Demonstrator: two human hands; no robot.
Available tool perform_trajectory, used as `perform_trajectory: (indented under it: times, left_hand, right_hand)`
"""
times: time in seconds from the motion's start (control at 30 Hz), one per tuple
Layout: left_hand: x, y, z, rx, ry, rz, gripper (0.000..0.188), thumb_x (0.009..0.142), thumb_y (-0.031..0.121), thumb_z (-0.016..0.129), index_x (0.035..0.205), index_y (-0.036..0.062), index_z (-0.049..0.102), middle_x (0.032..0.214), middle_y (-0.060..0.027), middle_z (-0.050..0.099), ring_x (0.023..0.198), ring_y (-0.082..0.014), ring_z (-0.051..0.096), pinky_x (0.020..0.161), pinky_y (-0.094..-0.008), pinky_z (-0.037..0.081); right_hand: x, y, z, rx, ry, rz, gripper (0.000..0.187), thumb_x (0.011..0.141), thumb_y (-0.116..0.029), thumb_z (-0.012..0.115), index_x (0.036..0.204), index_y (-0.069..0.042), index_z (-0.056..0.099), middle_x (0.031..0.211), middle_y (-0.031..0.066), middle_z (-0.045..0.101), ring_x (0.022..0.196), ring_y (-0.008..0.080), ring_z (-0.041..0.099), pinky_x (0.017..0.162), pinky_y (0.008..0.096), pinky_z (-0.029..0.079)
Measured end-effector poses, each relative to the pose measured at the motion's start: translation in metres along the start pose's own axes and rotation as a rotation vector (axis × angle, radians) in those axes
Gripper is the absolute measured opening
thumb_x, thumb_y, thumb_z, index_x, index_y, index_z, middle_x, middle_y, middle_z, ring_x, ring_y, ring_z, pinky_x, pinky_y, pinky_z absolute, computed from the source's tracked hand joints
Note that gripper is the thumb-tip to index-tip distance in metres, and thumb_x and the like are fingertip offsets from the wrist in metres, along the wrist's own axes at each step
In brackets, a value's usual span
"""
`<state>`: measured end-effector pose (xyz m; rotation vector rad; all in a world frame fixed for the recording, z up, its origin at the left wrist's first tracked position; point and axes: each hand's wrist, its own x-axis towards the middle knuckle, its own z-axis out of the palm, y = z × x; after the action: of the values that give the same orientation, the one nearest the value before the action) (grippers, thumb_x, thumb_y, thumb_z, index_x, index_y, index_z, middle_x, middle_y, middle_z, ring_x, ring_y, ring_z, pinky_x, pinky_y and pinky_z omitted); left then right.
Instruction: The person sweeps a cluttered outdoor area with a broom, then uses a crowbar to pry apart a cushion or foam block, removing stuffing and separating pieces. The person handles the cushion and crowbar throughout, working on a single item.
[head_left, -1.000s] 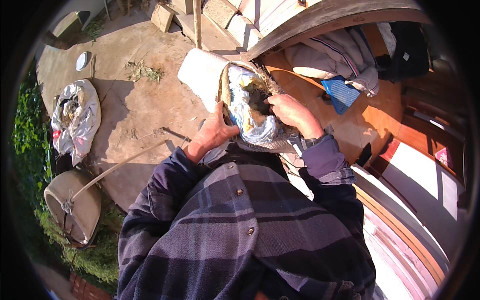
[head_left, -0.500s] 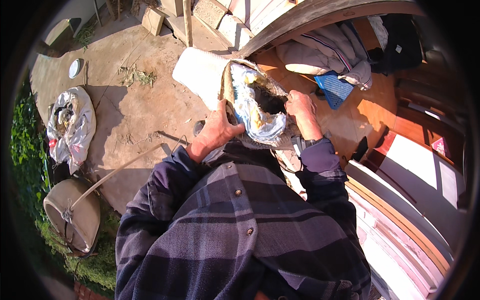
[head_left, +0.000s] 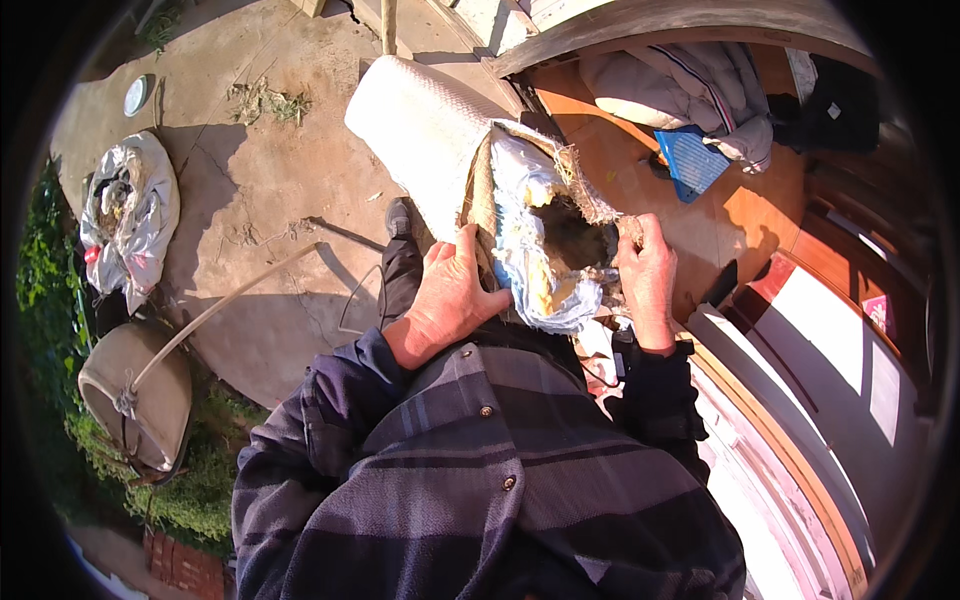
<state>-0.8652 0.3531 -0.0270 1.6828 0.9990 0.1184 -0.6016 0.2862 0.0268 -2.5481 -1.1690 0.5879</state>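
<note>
Sunlit cracked concrete ground [head_left: 300, 165] outdoors, beside an orange floor [head_left: 745, 215]. Before the person's plaid shirt [head_left: 430, 440], a long white sack [head_left: 425, 130] slants away, its open mouth facing the body, ragged blue-and-white lining [head_left: 515, 240] around a dark hollow. The left hand's [head_left: 445, 290] grip is closed on the sack's left rim, thumb against the lining; the right hand's [head_left: 650, 280] grip pinches the frayed right edge

The white sack [head_left: 425, 125] at upper centre looks to me like woven plastic, its mouth [head_left: 482, 190] frayed around fluffy, matt padding [head_left: 514, 185]. The plaid shirt [head_left: 440, 440] at bottom centre is matt cloth; the concrete [head_left: 270, 190] at left, rough; the orange floor [head_left: 700, 238] at upper right, glossy.
</note>
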Motion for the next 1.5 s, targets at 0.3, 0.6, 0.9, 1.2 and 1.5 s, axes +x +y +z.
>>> perform_trajectory:
  times: [0.3,0.6,0.9,1.2,1.5]
  left_hand:
    - [-0.006,-0.005,0.007,-0.001,0.061,0.058,0.09,0.064,0.026,0.082,0.135,-0.0064,0.036,0.105,-0.0269,0.06,0.106,-0.0429,0.053,0.099,-0.0471,0.039]
    - [-0.006,-0.002,0.001,-0.054,0.183,-0.015,0.08,0.068,0.023,0.08,0.133,-0.0028,0.04,0.111,-0.0255,0.059,0.11,-0.0432,0.054,0.099,-0.047,0.042]
    - [-0.008,-0.006,-0.016,-0.144,-0.055,-0.151,0.091,0.069,0.024,0.073,0.141,-0.0089,0.028,0.103,-0.0306,0.061,0.106,-0.0435,0.057,0.1,-0.0472,0.042]
    - [-0.031,-0.044,-0.041,-0.294,-0.07,-0.356,0.099,0.085,0.071,0.058,0.131,-0.014,0.037,0.112,-0.0382,0.061,0.112,-0.046,0.061,0.098,-0.0459,0.045]
    - [-0.039,-0.038,-0.036,-0.186,-0.05,-0.484,0.095,0.071,0.042,0.075,0.134,-0.0146,0.033,0.111,-0.036,0.062,0.11,-0.0466,0.061,0.1,-0.046,0.046]
  right_hand:
    - [-0.003,0.004,0.007,-0.085,0.098,0.057,0.014,0.09,-0.011,0.065,0.101,-0.007,0.058,0.084,0.0187,0.067,0.081,0.0398,0.068,0.07,0.0425,0.053]
    - [0.006,-0.009,0.009,0.006,0.118,-0.031,0.016,0.09,-0.011,0.065,0.103,-0.006,0.057,0.084,0.0186,0.067,0.078,0.0367,0.067,0.07,0.0401,0.053]
    - [0.0,-0.022,0.005,0.167,0.015,-0.067,0.01,0.092,-0.004,0.063,0.097,-0.003,0.055,0.07,0.0084,0.06,0.059,0.0153,0.06,0.057,0.0328,0.049]
    - [-0.047,-0.038,0.044,0.136,-0.068,-0.317,0.018,0.085,-0.001,0.069,0.094,-0.004,0.054,0.072,0.0171,0.061,0.067,0.0367,0.065,0.058,0.0429,0.049]
    - [-0.048,-0.038,0.051,0.21,-0.107,-0.291,0.016,0.085,0.001,0.068,0.092,-0.003,0.054,0.068,0.015,0.057,0.059,0.0311,0.06,0.054,0.039,0.047]
